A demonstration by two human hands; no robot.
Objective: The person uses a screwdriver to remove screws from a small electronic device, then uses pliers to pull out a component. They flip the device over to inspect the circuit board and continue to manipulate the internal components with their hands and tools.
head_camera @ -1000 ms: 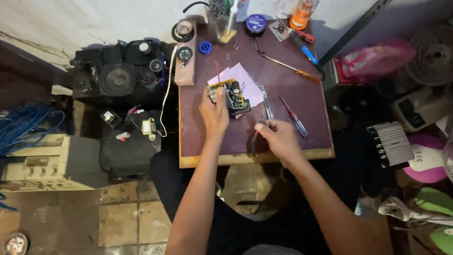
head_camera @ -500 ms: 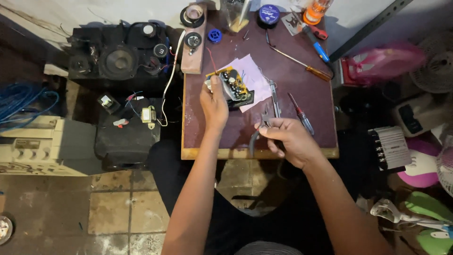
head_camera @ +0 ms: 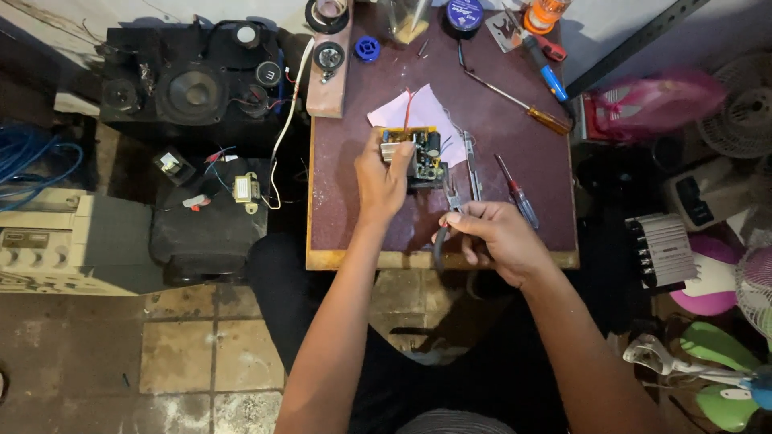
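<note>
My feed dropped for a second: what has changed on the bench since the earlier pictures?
The right hand has lifted the pliers off the table edge and turned their tips up toward the circuit board. The left hand keeps its grip on the board, which still lies on the pink paper. The screwdrivers and the table look unmoved.

The tabletop (head_camera: 498,233) is evenly, softly lit from above; the surroundings are left dim, edges slightly softened.
</note>
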